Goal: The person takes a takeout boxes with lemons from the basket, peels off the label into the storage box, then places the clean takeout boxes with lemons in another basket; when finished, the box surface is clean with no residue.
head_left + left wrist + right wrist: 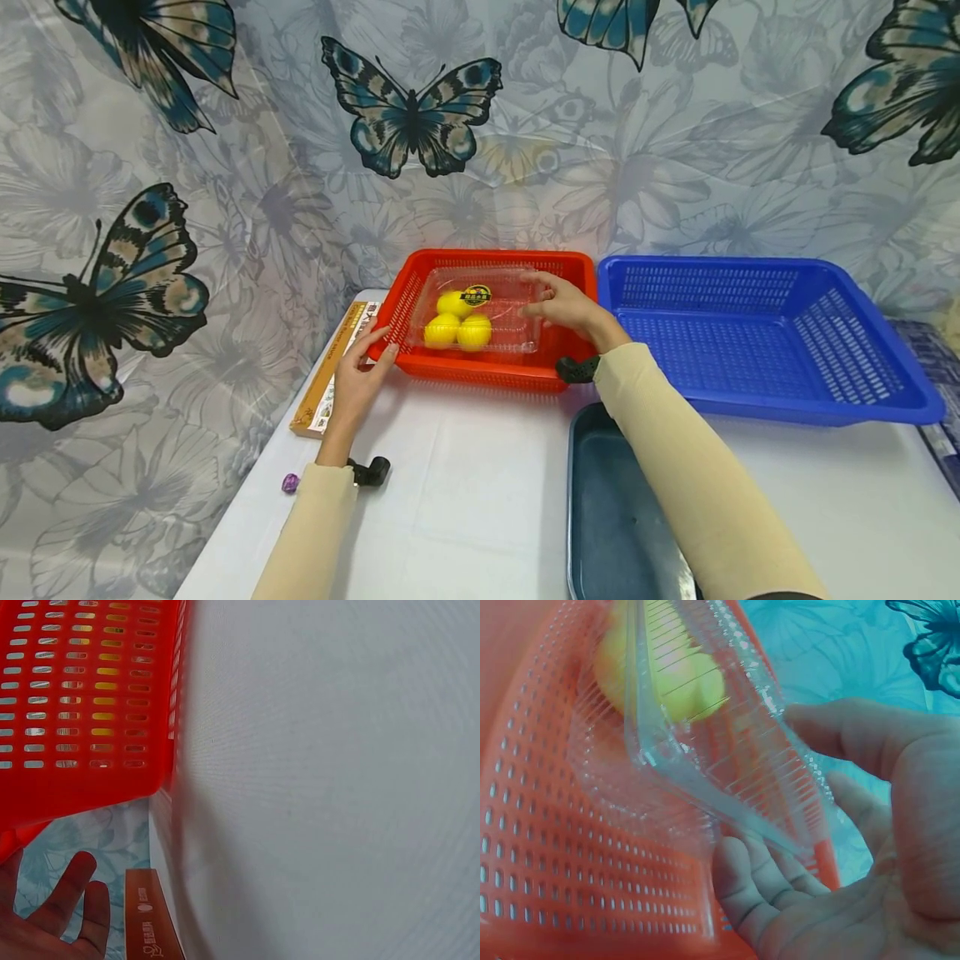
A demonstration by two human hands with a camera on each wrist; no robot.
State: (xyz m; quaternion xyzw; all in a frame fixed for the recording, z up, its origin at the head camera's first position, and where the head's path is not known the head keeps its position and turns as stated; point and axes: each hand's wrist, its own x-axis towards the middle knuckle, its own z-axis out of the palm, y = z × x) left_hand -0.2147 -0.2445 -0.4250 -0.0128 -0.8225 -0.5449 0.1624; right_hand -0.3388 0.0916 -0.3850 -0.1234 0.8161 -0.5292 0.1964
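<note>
Three yellow balls (441,331) are lying inside a clear plastic box (506,312), which is sitting within the red basket (465,367), near the back edge of the white surface (465,500). Through the plastic I cannot tell well if the box is touching the basket's bottom. The right hand's grip (570,310) is pinching the right end of this box between thumb and fingers. The left hand's grip (360,375) is standing spread, touching the rim at the basket's front left corner. A flat orange carton (318,383) is lying along the surface's left edge; a blue basket (712,342) is standing to the right, by the back edge. A dark tray (615,500) is lying under the right sleeve (697,467).
</note>
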